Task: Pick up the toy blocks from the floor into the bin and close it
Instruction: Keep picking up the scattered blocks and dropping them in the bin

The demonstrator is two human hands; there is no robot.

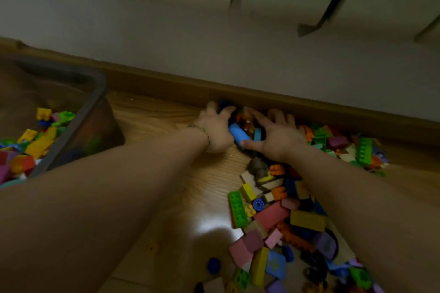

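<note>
Many coloured toy blocks (281, 211) lie heaped on the wooden floor at the right, from the skirting board down to the bottom edge. Both my arms reach forward to the far end of the heap. My left hand (215, 127) and my right hand (277, 134) lie over a small cluster there, fingers spread and bent, one on each side of a blue cylinder block (239, 135). My right thumb touches the cylinder. The dark translucent bin (94, 112) stands at the left, open, with several blocks inside. No lid is in view.
A brown skirting board (309, 104) and a pale wall run behind the heap. Dark slanted furniture legs (333, 5) show against the wall above. Bare wooden floor (171, 173) lies between the bin and the blocks.
</note>
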